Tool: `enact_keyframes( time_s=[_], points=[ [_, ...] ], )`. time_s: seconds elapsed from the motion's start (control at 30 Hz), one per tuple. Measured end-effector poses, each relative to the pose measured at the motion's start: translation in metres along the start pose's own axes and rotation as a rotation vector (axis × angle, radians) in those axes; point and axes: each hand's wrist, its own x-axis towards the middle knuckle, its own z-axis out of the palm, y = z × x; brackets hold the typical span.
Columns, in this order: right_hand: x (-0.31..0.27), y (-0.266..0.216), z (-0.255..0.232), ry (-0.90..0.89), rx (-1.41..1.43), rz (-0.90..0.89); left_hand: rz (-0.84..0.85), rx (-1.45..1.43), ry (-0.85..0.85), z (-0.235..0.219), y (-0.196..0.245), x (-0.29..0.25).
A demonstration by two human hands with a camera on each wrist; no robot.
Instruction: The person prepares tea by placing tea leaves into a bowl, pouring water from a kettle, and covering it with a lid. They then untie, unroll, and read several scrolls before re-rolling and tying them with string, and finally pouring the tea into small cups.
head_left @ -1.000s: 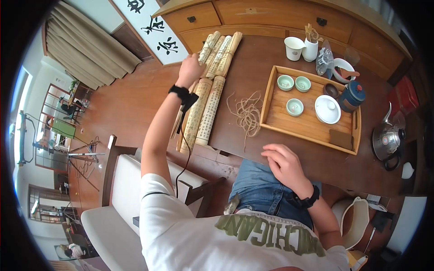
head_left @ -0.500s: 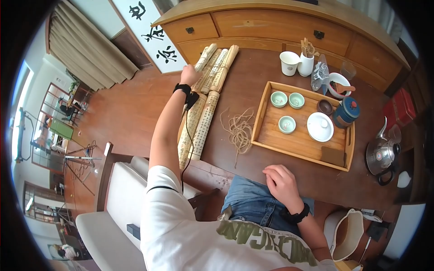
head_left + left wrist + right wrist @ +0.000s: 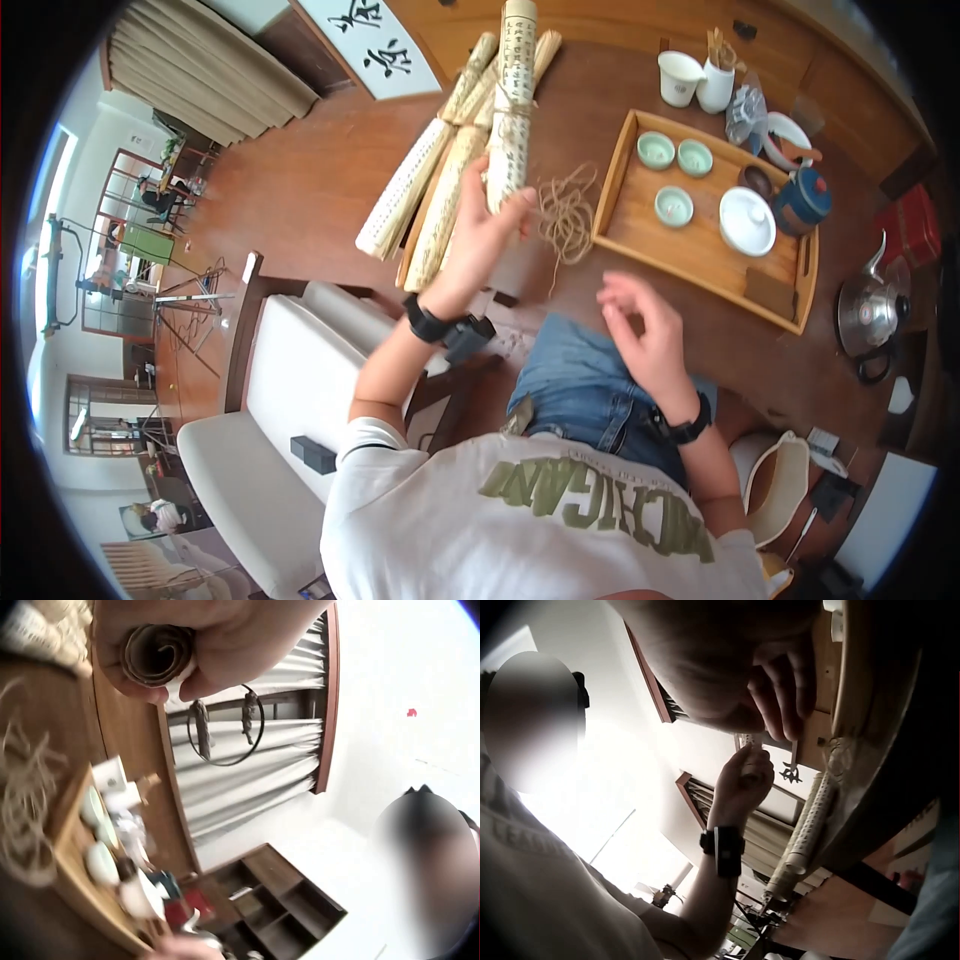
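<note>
The left arm (image 3: 395,370) reaches out in front of the body (image 3: 420,490), off to the left. The left grip (image 3: 480,235) has its fingers (image 3: 472,185) and thumb (image 3: 515,203) bent round what it holds. The right arm (image 3: 715,480) is closer in. The right grip (image 3: 650,335) is loose, its fingers softly bent.

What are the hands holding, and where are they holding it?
The left hand grips a rolled-up scroll near its end closest to the person, below the tied string. The right hand holds nothing.
</note>
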Motion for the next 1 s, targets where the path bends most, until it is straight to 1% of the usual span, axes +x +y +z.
enact_keyframes(
  time_s=[0.07, 0.13, 0.17, 0.2, 0.27, 0.37, 0.4, 0.47, 0.5, 0.53, 0.6, 0.63, 0.73, 0.77, 0.87, 0.93, 1.0],
  points=[
    [0.011, -0.004, 0.008, 0.007, 0.103, 0.001, -0.053, -0.039, -0.026, 0.019, 0.001, -0.045],
    [0.021, -0.008, 0.017, 0.030, 0.245, 0.052, -0.014, -0.072, 0.002, 0.035, -0.017, -0.074],
    [0.025, -0.009, 0.022, 0.046, 0.316, 0.073, 0.131, 0.067, 0.003, 0.040, -0.033, -0.081],
    [0.029, -0.008, 0.025, 0.042, 0.315, 0.080, 0.277, 0.206, 0.023, 0.046, -0.043, -0.087],
    [0.034, -0.007, 0.030, 0.029, 0.307, 0.089, 0.309, 0.268, -0.029, 0.052, -0.051, -0.102],
    [0.035, -0.007, 0.033, 0.048, 0.319, 0.068, 0.374, 0.355, -0.066, 0.057, -0.046, -0.114],
    [0.035, -0.006, 0.034, 0.046, 0.329, 0.064, 0.318, 0.190, -0.086, 0.057, -0.042, -0.116],
    [0.034, -0.010, 0.032, 0.021, 0.344, 0.118, 0.203, -0.132, -0.118, 0.053, -0.037, -0.119],
    [0.033, -0.013, 0.031, -0.007, 0.341, 0.152, 0.122, -0.355, -0.129, 0.050, -0.037, -0.117],
    [0.032, -0.014, 0.032, -0.035, 0.341, 0.188, 0.027, -0.504, -0.115, 0.046, -0.037, -0.113],
    [0.027, -0.013, 0.037, -0.068, 0.178, 0.117, -0.166, -0.800, -0.079, 0.039, -0.037, -0.104],
    [0.025, -0.013, 0.039, -0.087, 0.096, 0.081, -0.177, -0.776, -0.050, 0.040, -0.042, -0.098],
    [0.021, -0.015, 0.040, -0.154, -0.129, -0.080, -0.204, -0.700, -0.148, 0.028, -0.050, -0.095],
    [0.020, -0.017, 0.040, -0.140, -0.141, -0.104, -0.201, -0.743, -0.136, 0.029, -0.047, -0.096],
    [0.020, -0.020, 0.037, -0.082, -0.089, -0.083, -0.248, -0.659, -0.145, 0.022, -0.041, -0.099],
    [0.022, -0.018, 0.034, 0.021, 0.001, -0.081, -0.243, -0.626, -0.109, 0.024, -0.040, -0.098],
    [0.023, -0.019, 0.033, 0.086, 0.022, -0.065, -0.233, -0.574, -0.081, 0.027, -0.043, -0.098]
  ],
)
